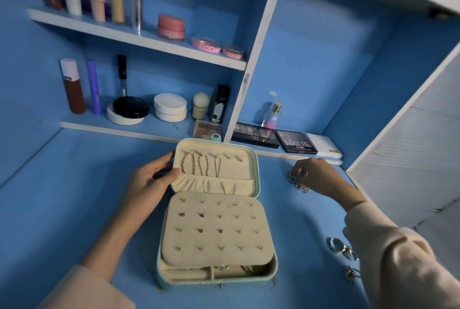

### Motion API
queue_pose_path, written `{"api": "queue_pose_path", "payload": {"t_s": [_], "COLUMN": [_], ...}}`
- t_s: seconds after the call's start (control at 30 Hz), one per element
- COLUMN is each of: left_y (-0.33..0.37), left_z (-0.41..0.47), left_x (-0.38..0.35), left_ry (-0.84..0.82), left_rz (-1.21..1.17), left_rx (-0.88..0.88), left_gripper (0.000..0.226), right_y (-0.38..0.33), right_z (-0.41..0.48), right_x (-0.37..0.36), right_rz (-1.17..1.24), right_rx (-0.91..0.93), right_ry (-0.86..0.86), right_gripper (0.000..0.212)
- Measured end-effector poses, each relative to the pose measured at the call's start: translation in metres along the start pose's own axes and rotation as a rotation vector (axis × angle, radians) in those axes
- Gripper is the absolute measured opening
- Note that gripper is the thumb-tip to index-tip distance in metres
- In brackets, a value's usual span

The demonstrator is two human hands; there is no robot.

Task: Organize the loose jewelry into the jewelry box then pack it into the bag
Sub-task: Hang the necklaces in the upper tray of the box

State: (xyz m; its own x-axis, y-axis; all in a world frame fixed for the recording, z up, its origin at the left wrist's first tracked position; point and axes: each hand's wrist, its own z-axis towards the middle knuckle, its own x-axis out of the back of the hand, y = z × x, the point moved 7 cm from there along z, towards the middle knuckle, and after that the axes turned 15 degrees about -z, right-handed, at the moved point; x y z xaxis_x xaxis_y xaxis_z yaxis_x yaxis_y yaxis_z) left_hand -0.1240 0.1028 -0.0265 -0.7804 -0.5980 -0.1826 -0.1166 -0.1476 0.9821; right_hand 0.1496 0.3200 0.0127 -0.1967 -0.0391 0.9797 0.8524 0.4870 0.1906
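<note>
Head view looks down on a blue desk (74,196) backed by shelves (139,35) of cosmetics. The mint jewelry box (159,269) lies open at the centre. Its lid (239,159) is tipped back towards the shelves, and its cream earring panel (216,231) lies over the base with several studs already seated.

The left hand (149,182) grips the lid's left edge, thumb on the lining and fingers behind, steadying it. Three necklaces (196,164) hang on the lid's hooks above the elastic pocket, with two hooks to their right still bare.

The right hand (321,177) reaches out to the right of the box, fingers curled down onto a tangle of chains (298,185) on the desk. That spot is small and blurred, so I cannot tell whether they have closed on a piece.

Nearer the sleeve lie loose rings (341,246) and another small piece (351,274).

The sorting step looks to be in hand, well short of packing, and no bag is in view. The next move calls for teasing one chain free, lifting it clear and draping it over a bare hook while the lid is held firm.
</note>
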Motion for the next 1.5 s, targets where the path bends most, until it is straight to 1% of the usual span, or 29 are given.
{"api": "queue_pose_path", "payload": {"t_s": [0.07,0.2,0.37,0.5,0.6,0.7,0.77,0.83,0.9,0.97,1.0,1.07,1.2,1.33,1.43,1.5], "left_y": [0.000,-0.001,0.001,0.001,0.001,-0.001,-0.003,-0.003,-0.003,-0.004,-0.004,-0.002,-0.003,0.000,0.003,0.004], "left_z": [0.000,0.000,-0.001,0.000,0.000,0.002,0.002,0.002,0.002,0.003,0.002,0.001,0.001,-0.005,-0.007,-0.008], "left_x": [0.000,0.001,-0.001,0.000,0.000,0.001,0.002,0.002,0.002,0.002,0.001,0.000,0.001,0.000,0.001,0.002], "left_ry": [-0.004,-0.004,-0.003,-0.003,-0.007,-0.005,-0.003,-0.003,-0.006,-0.010,-0.011,-0.013,-0.034,-0.044,0.001,0.033], "left_rz": [-0.008,-0.020,-0.012,-0.007,0.002,0.007,0.015,0.010,0.003,0.005,0.009,0.018,0.082,0.262,0.304,0.342], "left_rx": [-0.002,0.003,-0.009,-0.006,-0.009,-0.008,-0.003,-0.002,0.002,0.002,0.001,-0.004,-0.007,-0.082,-0.106,-0.092], "left_gripper": [0.042,0.042,0.044,0.043,0.044,0.043,0.044,0.044,0.045,0.044,0.044,0.042,0.035,0.026,0.026,0.029], "right_y": [0.000,0.002,0.002,-0.003,-0.011,-0.023,-0.029,-0.029,-0.022,-0.011,-0.006,-0.002,-0.002,-0.008,-0.018,-0.024], "right_z": [0.000,0.000,-0.003,-0.008,-0.014,-0.021,-0.026,-0.028,-0.027,-0.024,-0.023,-0.023,-0.028,-0.035,-0.037,-0.040], "right_x": [-0.002,-0.006,-0.011,-0.010,-0.006,-0.002,0.001,0.003,0.006,0.010,0.013,0.021,0.041,0.061,0.071,0.077], "right_rz": [0.010,0.067,0.139,0.115,0.067,-0.065,-0.152,-0.173,-0.059,0.203,0.333,0.551,0.957,1.183,1.284,1.339], "right_rx": [-0.014,-0.036,-0.035,-0.029,0.024,0.082,0.095,0.077,0.008,-0.081,-0.108,-0.131,-0.143,-0.140,-0.105,-0.070], "right_ry": [0.016,0.015,-0.033,0.019,0.053,0.130,0.191,0.224,0.223,0.223,0.237,0.256,0.233,0.248,0.243,0.238], "right_gripper": [0.016,0.010,0.013,0.015,0.015,0.021,0.023,0.023,0.019,0.013,0.014,0.016,0.014,0.014,0.015,0.016]}}
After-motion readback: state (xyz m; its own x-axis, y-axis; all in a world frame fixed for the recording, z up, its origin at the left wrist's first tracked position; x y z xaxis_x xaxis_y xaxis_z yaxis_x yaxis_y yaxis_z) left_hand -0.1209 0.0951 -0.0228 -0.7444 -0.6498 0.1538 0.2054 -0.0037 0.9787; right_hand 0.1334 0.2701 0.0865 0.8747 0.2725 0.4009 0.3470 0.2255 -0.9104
